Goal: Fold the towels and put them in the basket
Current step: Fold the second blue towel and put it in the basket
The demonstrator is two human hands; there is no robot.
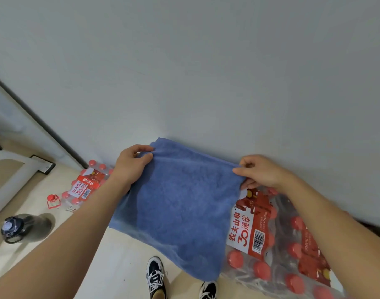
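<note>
A blue towel (180, 203) hangs in the air in front of me, stretched out by its top edge. My left hand (130, 164) pinches the top left corner between thumb and fingers. At the top right corner, my right hand (258, 171) pinches the edge the same way. The towel's lower part drapes down toward my shoes. No basket shows in this view.
A shrink-wrapped pack of red-capped water bottles (277, 240) lies on the floor at the right, a smaller pack (85, 186) at the left by the white wall (206, 72). A dark bottle (23, 227) lies on the floor at far left. My shoes (155, 275) stand below.
</note>
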